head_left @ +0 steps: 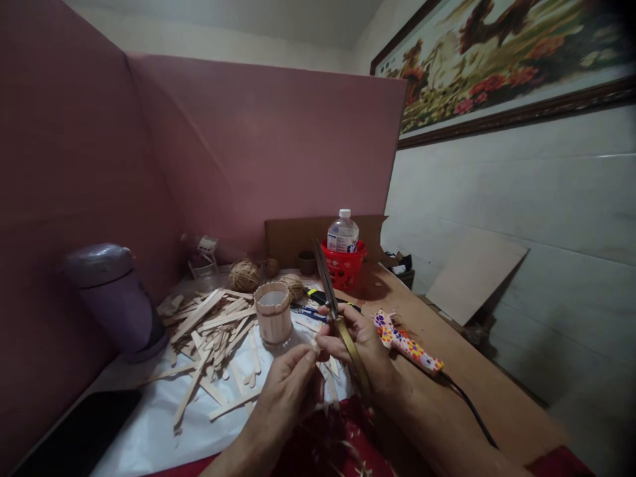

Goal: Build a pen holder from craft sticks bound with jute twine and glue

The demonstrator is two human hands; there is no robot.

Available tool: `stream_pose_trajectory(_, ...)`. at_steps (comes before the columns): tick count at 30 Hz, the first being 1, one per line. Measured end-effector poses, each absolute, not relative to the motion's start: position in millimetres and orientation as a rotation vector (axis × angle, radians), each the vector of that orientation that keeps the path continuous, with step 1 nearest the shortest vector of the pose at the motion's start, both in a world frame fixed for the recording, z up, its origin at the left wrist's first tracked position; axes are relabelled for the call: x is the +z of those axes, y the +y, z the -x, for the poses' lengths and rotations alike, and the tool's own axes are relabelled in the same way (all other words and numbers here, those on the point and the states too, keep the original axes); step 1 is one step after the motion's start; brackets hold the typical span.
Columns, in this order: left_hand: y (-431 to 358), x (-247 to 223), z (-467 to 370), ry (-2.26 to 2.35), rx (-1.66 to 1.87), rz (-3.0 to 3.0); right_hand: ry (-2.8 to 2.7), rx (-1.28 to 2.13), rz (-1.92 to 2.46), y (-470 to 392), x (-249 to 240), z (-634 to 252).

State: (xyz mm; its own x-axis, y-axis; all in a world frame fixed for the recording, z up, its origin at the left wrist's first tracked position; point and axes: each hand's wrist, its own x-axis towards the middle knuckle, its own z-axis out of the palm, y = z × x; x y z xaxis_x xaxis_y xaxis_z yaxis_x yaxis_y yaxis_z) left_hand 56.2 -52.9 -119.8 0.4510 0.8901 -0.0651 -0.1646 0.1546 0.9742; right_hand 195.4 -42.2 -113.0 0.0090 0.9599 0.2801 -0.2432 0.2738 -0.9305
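Observation:
My right hand (370, 354) is closed around a pair of scissors (348, 341) with gold-coloured handles, their dark blades pointing up and away. My left hand (293, 381) is pinched shut, its fingertips meeting the right thumb and finger. Whatever lies between those fingertips is too small to make out. Just beyond the left hand stands a small cup (274, 321) faced with upright wooden strips. Loose craft sticks (213, 331) lie heaped left of the cup, and a few cut pieces rest below the hands.
Twine balls (244, 275) sit behind the sticks. A red basket (342, 270) holds a clear bottle (343, 233). At right lies a flower-patterned glue gun (407, 344) with a cord. A yellow-and-black cutter (318, 296), purple tumbler (116, 305) and dark flat object (84, 430) are also there.

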Motion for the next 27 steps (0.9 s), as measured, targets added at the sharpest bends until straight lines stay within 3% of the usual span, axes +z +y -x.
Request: stream_pose_trajectory(27, -47.1, -121.5, -51.8, 0.760, 0.892, -1.161, -1.178, 1.180, 0.765, -47.7, -112.2, -195.3)
